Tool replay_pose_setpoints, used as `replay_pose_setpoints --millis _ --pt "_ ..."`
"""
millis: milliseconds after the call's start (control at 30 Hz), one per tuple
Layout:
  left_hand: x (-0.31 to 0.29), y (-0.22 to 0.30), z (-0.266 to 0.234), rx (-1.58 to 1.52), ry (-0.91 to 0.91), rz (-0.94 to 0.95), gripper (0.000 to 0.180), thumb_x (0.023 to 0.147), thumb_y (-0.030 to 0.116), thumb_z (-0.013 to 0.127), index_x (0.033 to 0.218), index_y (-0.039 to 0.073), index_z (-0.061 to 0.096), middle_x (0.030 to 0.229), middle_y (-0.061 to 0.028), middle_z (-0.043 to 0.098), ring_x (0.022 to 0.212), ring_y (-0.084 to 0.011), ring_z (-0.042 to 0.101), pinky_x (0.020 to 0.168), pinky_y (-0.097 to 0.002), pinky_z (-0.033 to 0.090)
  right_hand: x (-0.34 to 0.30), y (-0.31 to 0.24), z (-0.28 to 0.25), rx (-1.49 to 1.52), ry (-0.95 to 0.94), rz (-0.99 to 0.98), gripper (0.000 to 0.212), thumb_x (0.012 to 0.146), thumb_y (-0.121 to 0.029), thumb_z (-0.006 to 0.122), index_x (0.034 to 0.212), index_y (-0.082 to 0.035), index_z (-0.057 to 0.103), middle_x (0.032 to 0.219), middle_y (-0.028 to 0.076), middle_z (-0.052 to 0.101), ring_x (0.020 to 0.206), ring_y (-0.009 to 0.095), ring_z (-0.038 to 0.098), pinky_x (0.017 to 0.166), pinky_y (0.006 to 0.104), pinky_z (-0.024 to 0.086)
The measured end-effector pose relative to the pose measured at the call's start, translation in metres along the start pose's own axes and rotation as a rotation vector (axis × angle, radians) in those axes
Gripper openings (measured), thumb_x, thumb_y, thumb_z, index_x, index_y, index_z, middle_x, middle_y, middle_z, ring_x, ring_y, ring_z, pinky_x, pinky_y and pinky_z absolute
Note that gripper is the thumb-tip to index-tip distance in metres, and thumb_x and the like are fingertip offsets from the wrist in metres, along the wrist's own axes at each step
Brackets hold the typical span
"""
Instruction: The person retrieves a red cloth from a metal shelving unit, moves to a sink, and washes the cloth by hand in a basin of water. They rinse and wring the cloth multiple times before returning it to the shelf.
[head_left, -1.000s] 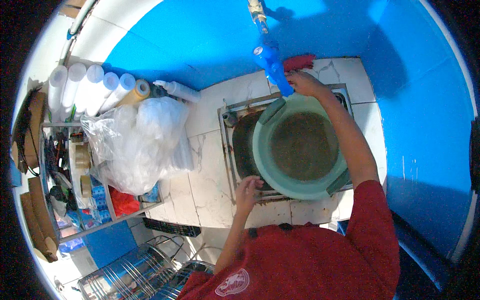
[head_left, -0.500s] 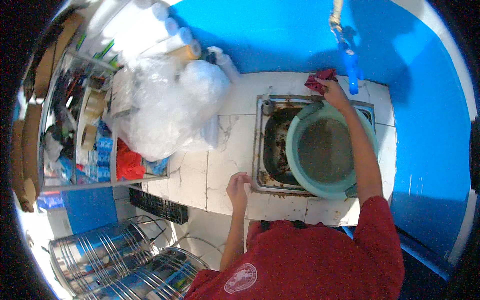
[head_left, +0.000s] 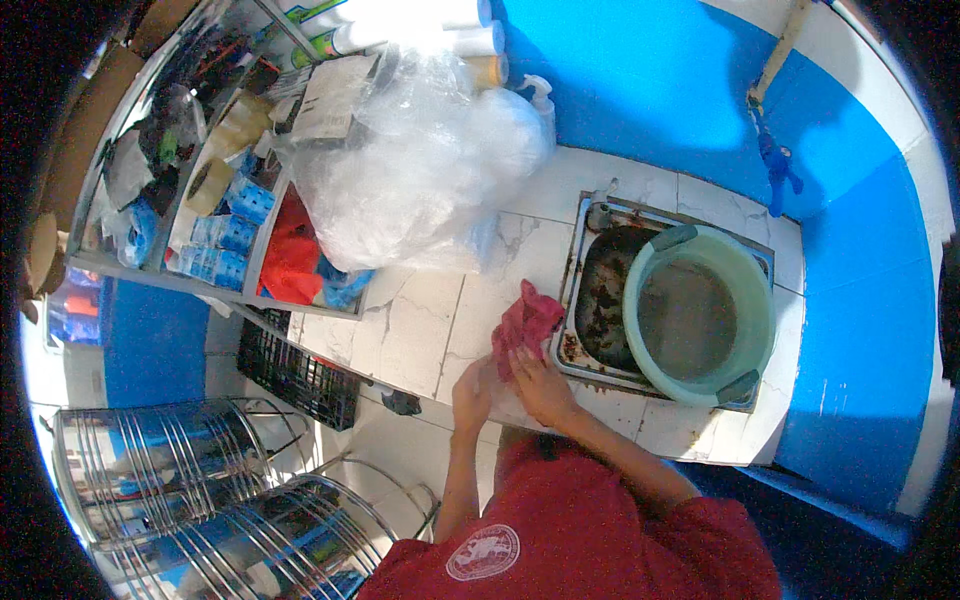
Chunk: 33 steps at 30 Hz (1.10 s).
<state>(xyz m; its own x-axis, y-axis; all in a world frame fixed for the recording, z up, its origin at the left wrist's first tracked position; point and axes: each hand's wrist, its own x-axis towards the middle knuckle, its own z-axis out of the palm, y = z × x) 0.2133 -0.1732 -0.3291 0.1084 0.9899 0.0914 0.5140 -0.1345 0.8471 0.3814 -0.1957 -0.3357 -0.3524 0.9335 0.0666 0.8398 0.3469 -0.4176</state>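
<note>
**Both hands gripping a red cloth at the near edge of a tiled counter**

Gripped between both hands, the red cloth (head_left: 524, 325) stands bunched above the white tiled counter (head_left: 420, 330), just left of the sink. The right hand (head_left: 540, 385) closes its fingers on the lower part of the cloth, palm down and knuckles toward the far wall. The left hand (head_left: 472, 392) lies against it from the left, fingers curled onto the same lower edge; whether it pinches the fabric or only steadies it cannot be told from this view. Both forearms rise from the near edge of the counter and converge, elbows low, wrists close together in front of the red shirt (head_left: 600, 540).

Judged from the crumpled cloth held over bare tile, the step in hand is gathering or wringing the cloth ahead of a wipe. The next move calls for the fabric to be spread or pressed flat, with one hand freed to steady it.

To the right, a pale green basin (head_left: 700, 315) of murky water sits in the stained metal sink (head_left: 600, 300), well apart from the hands. A blue tap (head_left: 778, 170) hangs on the far blue wall. A bulky clear plastic bag (head_left: 420, 170) fills the far left of the counter, beside a cluttered shelf (head_left: 190, 210). Wire racks (head_left: 180, 480) stand on the floor, near left.
</note>
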Motion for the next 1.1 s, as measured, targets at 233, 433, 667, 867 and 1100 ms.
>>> replay_pose_setpoints --millis 233,433,667,867,1100 --pt "0.008 -0.04 -0.057 -0.113 -0.049 -0.147 0.023 0.095 -0.002 0.045 0.105 0.0 0.066 0.099 -0.0137 0.07 0.084 -0.0214 0.068 0.079 -0.0312 0.051 0.133 0.101 -0.002 -0.126 0.307 0.304 0.06 0.094 -0.028 0.051 0.139 0.01 0.04 0.143 0.031 0.041 0.136 0.041 0.039 0.115 0.053 0.027" --pt "0.045 -0.045 -0.059 -0.229 -0.096 -0.069 0.025 0.086 -0.009 0.045 0.098 0.001 0.064 0.098 -0.0111 0.07 0.072 -0.0182 0.067 0.069 -0.0291 0.052 0.234 0.187 -0.025 -0.195 0.322 0.438 0.057 0.091 -0.021 0.05 0.139 0.008 0.041 0.143 0.027 0.044 0.136 0.043 0.037 0.116 0.0467 0.027" --pt "0.07 -0.058 -0.049 -0.333 -0.265 -0.12 0.023 0.093 -0.003 0.044 0.099 0.004 0.065 0.093 -0.0093 0.069 0.064 -0.016 0.064 0.062 -0.0284 0.051 0.214 0.112 -0.036 -0.189 0.003 0.326 0.057 0.079 -0.002 0.054 0.135 0.006 0.045 0.139 0.027 0.045 0.134 0.042 0.038 0.113 0.0501 0.03" --pt "0.097 -0.062 -0.034 -0.395 -0.365 0.014 0.021 0.093 -0.001 0.047 0.098 0.005 0.067 0.071 -0.0085 0.062 0.06 -0.0144 0.062 0.06 -0.0277 0.051 0.165 0.099 -0.024 -0.018 0.222 0.1 0.057 0.074 -0.004 0.059 0.13 0.002 0.05 0.131 0.023 0.051 0.123 0.042 0.046 0.108 0.0517 0.035" --pt "0.112 -0.059 -0.051 -0.395 -0.372 -0.028 0.023 0.089 -0.004 0.049 0.098 0.007 0.067 0.085 -0.0082 0.067 0.061 -0.0135 0.062 0.06 -0.0277 0.051 0.235 0.156 -0.014 -0.09 0.516 0.274 0.047 0.075 -0.007 0.059 0.121 0.002 0.058 0.125 0.024 0.055 0.119 0.043 0.049 0.108 0.0506 0.036"
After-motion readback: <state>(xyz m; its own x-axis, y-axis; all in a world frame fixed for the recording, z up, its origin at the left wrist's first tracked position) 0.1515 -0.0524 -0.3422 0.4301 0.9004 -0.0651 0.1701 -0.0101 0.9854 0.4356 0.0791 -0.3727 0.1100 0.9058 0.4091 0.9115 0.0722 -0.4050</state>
